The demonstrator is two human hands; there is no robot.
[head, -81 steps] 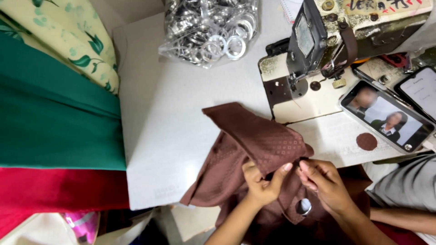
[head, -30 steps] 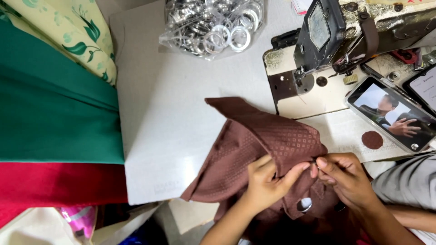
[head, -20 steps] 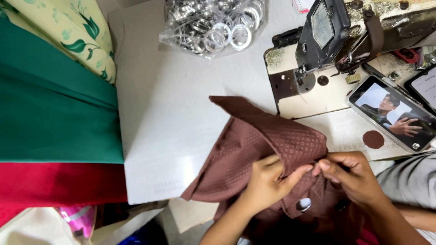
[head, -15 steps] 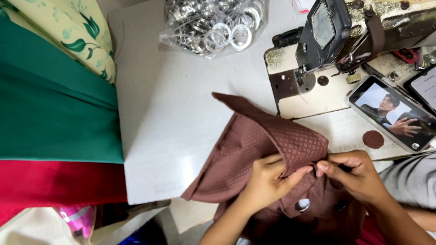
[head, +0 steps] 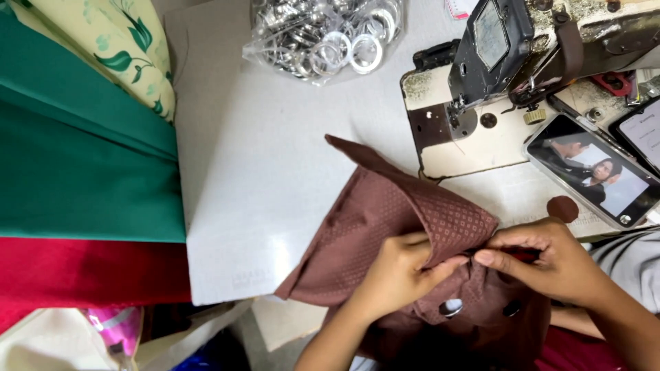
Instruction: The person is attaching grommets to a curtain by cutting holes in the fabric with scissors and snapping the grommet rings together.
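Brown patterned fabric: one piece, folded to a peak, lying on the white table and trailing off its near edge toward you. Your left hand had closed on the folded edge, fingers curled over the cloth. Your right hand pinched the same fold just beside it, thumb and forefinger shut on the fabric, the two grips almost touching.

Progress, as a judgement: two metal rings were already set in the cloth just below your grips; the fold between your hands looked unfinished.

Containers: one clear plastic bag, well beyond your grips, full of loose silver rings. Sewing machine stood beyond your right grip, a phone beside it. Green cloth and red cloth lay stacked far left.
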